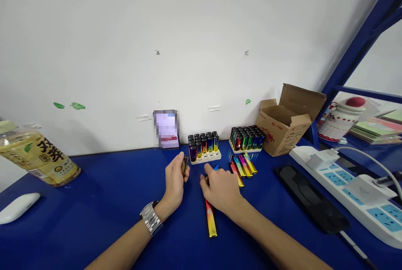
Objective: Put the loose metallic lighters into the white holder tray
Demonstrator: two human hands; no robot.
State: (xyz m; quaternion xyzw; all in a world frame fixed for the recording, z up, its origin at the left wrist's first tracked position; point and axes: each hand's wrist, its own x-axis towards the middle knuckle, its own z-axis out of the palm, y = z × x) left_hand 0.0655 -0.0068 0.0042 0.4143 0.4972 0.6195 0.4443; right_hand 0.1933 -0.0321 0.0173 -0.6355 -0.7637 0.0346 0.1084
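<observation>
My left hand holds a small dark iridescent lighter between thumb and fingers, just in front of a white tray full of upright lighters. My right hand rests palm down on the blue table, covering part of a long rainbow-coloured stick; whether its fingers grip anything is hidden. Several more shiny lighters lie loose to its right. A second tray of lighters stands behind them.
An open cardboard box sits at the back right, a phone leans on the wall. A black flat object and a white power strip lie right; a bottle and white mouse left.
</observation>
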